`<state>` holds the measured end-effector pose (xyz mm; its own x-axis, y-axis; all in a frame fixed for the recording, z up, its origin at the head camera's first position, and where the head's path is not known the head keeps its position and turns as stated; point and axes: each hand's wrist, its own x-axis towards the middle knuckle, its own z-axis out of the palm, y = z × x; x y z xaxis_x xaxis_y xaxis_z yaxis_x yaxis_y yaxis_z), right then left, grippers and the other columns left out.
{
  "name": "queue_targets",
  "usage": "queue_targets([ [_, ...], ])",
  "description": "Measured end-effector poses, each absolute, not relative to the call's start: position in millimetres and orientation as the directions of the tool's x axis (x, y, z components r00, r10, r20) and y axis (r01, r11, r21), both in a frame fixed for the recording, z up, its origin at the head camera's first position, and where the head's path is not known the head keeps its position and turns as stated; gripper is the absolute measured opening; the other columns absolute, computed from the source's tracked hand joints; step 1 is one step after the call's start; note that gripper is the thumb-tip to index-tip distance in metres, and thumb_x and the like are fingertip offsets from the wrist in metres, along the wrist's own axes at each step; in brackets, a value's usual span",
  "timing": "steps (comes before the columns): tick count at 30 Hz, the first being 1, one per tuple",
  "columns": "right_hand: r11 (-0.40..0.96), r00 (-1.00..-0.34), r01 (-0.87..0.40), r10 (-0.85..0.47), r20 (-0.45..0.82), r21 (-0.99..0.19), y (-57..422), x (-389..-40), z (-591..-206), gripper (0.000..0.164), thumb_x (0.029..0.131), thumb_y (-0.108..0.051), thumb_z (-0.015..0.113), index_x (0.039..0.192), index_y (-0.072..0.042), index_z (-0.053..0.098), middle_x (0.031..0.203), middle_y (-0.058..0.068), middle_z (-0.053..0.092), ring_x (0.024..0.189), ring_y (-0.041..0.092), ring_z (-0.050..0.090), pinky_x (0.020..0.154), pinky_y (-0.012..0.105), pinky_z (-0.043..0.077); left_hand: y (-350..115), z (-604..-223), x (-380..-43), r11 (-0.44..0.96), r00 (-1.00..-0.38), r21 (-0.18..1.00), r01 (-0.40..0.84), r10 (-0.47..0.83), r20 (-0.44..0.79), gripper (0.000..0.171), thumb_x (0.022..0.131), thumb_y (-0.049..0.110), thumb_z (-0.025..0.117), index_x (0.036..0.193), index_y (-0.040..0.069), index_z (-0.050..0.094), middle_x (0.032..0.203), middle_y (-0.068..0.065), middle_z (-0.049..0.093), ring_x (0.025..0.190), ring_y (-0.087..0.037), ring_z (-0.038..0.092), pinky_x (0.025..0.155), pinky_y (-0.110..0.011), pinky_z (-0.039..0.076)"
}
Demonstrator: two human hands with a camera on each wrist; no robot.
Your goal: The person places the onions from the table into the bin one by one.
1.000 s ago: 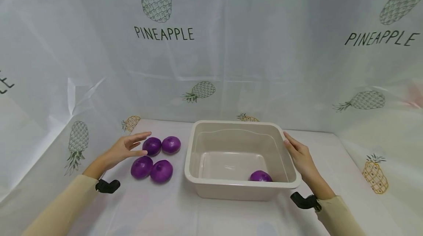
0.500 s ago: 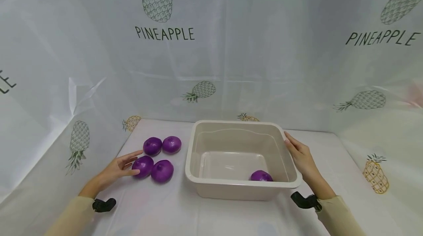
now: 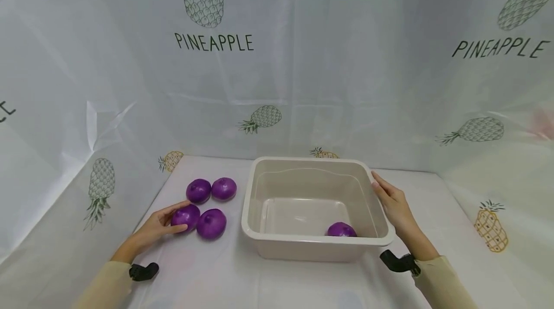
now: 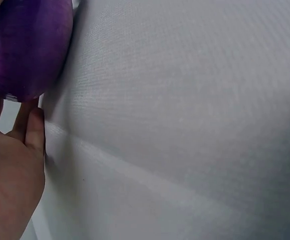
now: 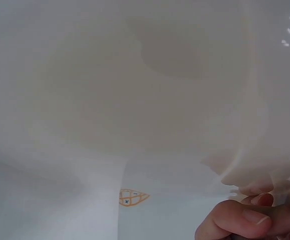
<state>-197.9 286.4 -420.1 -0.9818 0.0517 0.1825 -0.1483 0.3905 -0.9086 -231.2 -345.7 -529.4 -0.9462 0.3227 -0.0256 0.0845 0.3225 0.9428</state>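
My left hand (image 3: 151,228) grips a purple onion (image 3: 185,217) on the table, thumb on the near side and fingers behind it. In the left wrist view the same onion (image 4: 27,47) fills the upper left corner, fingers (image 4: 34,127) at its underside. At the right end of a beige plastic bin (image 3: 313,239), my right hand (image 3: 397,209) holds the rim. Close to the bin's wall, curled fingers (image 5: 240,220) show in the right wrist view. One onion (image 3: 341,229) lies inside the bin near its front right, partly hidden by the front rim.
Beside the held onion sit three more: one at front right (image 3: 211,224), one behind (image 3: 198,191) and one at back right (image 3: 223,189). A pineapple-print sheet (image 3: 346,83) rises behind and at both sides of the white-covered table (image 3: 216,280).
My left hand has come down from above the back-left onion to the front-left one, and its fingers have closed round it. The right hand and the bin stay put.
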Motion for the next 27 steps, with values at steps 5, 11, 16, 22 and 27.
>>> queue_targets([
  [5, 0.385, -0.982, -0.146, 0.059, 0.182, -0.911, 286.7, -198.3, -419.3, 0.051, 0.108, -0.027, 0.044, 0.152, -0.002, 0.036, 0.15, 0.023, 0.038, 0.108, -0.008, 0.052, 0.081, 0.01, 0.049, -343.8, -529.9, -230.7, 0.341, -0.947, 0.931, 0.131, 0.32, 0.017, 0.065, 0.09, 0.016, 0.076, 0.148, 0.01, 0.048, 0.157, -0.013, 0.037, 0.13, 0.015, 0.033, 0.101, -0.004, 0.026],
  [11, 0.375, -0.984, -0.136, 0.055, 0.169, -0.917, 287.0, -198.6, -419.2, 0.052, 0.108, -0.028, 0.043, 0.153, -0.003, 0.034, 0.15, 0.024, 0.037, 0.108, -0.007, 0.053, 0.08, 0.011, 0.049, -340.9, -532.5, -230.3, 0.389, -0.949, 0.902, 0.188, 0.31, 0.064, 0.061, 0.089, 0.017, 0.077, 0.145, 0.013, 0.053, 0.154, -0.013, 0.042, 0.129, 0.014, 0.034, 0.101, -0.004, 0.027],
  [16, 0.368, -0.982, -0.142, 0.062, 0.177, -0.919, 287.1, -198.7, -418.0, 0.052, 0.108, -0.028, 0.044, 0.152, -0.002, 0.036, 0.15, 0.024, 0.038, 0.105, -0.01, 0.053, 0.08, 0.011, 0.05, -336.9, -533.9, -230.7, 0.384, -0.949, 0.893, 0.233, 0.291, 0.123, 0.058, 0.088, 0.015, 0.078, 0.141, 0.007, 0.056, 0.15, -0.019, 0.045, 0.127, 0.011, 0.041, 0.1, -0.008, 0.034],
  [22, 0.356, -0.98, -0.162, 0.051, 0.192, -0.92, 287.3, -199.2, -418.4, 0.052, 0.108, -0.027, 0.045, 0.152, -0.001, 0.036, 0.15, 0.024, 0.038, 0.106, -0.009, 0.052, 0.08, 0.011, 0.05, -335.4, -530.8, -230.5, 0.472, -0.969, 0.86, 0.194, 0.23, 0.093, 0.059, 0.088, 0.026, 0.079, 0.141, 0.012, 0.057, 0.147, -0.01, 0.051, 0.125, 0.007, 0.043, 0.109, -0.032, 0.038],
  [27, 0.358, -0.981, -0.159, 0.046, 0.187, -0.92, 286.7, -199.5, -419.6, 0.052, 0.108, -0.026, 0.045, 0.152, -0.001, 0.035, 0.151, 0.024, 0.037, 0.109, -0.007, 0.052, 0.081, 0.011, 0.049, -338.9, -527.3, -228.7, 0.517, -0.982, 0.844, 0.138, 0.179, 0.051, 0.06, 0.088, 0.031, 0.078, 0.142, 0.014, 0.057, 0.146, -0.011, 0.052, 0.124, 0.0, 0.045, 0.109, -0.048, 0.038],
])
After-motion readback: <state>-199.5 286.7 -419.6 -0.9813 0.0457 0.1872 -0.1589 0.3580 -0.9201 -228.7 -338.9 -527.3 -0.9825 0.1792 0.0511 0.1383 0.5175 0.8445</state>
